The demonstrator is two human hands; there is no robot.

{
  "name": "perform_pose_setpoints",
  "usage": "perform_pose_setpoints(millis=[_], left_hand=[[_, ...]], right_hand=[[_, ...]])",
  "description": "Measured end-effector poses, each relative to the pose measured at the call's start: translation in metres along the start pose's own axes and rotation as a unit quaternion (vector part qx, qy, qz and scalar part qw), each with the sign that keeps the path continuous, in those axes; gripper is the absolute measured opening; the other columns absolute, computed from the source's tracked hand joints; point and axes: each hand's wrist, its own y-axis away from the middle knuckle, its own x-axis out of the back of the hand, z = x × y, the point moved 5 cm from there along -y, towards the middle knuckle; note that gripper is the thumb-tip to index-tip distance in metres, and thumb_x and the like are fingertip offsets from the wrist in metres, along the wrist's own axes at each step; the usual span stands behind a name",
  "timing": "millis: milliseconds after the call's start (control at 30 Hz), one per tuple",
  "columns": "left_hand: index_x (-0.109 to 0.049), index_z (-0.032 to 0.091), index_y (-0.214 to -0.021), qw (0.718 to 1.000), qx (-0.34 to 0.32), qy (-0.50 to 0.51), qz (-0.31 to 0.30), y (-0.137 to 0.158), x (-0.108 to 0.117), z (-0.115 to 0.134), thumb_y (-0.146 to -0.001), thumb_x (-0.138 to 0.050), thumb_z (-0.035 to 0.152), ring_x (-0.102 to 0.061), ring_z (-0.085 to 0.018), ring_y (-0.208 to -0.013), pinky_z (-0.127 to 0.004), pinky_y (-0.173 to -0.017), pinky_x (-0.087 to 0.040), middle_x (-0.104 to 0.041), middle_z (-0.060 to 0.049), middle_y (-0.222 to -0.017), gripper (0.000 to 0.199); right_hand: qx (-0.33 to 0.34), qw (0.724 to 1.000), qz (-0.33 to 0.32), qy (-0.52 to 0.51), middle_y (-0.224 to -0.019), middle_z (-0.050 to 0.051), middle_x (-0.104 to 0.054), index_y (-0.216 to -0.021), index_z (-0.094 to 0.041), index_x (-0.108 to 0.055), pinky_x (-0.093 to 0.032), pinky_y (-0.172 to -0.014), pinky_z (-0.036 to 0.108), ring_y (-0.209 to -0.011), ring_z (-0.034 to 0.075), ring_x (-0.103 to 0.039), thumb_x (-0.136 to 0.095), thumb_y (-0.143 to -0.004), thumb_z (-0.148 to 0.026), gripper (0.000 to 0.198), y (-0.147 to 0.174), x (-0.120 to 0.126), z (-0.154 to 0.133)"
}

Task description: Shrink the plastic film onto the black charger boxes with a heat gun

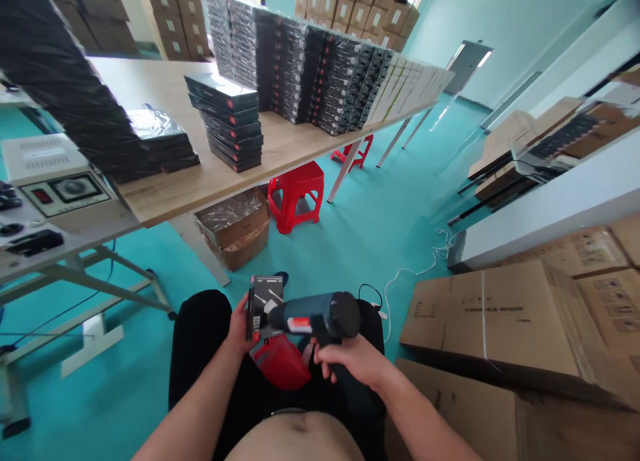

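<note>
My left hand (pixel 241 323) is closed around the left side of a small dark product box (pixel 267 291) with a cable pictured on its face, held above my lap. In my right hand (pixel 350 359) is a dark blue heat gun (pixel 310 313), gripped by its handle. Its nozzle points left at the box face and covers part of it; whether the two touch, I cannot tell. Below them a red stool seat (pixel 283 362) shows between my legs.
Stacks of wrapped black boxes (pixel 295 67) stand on the wooden table (pixel 295 141); a shorter stack (pixel 233 131) sits near its edge. Red stools (pixel 299 191) and an open carton (pixel 235 227) are beneath. Large cartons (pixel 480 317) crowd my right. A white cable (pixel 395 281) crosses the floor.
</note>
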Motion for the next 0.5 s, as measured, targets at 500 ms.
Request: perform_pose_setpoints(millis=[500], left_hand=[[-0.063, 0.007, -0.103, 0.997, 0.066, -0.035, 0.018, 0.004, -0.005, -0.013, -0.082, -0.056, 0.043, -0.069, -0.029, -0.082, -0.041, -0.080, -0.053, -0.072, -0.015, -0.089, 0.043]], right_hand=[[0.040, 0.994, 0.055, -0.087, -0.078, 0.006, -0.068, -0.094, -0.012, -0.065, -0.048, -0.050, 0.025, -0.059, 0.015, -0.062, -0.064, -0.070, -0.027, 0.029, -0.013, 0.009, -0.015]])
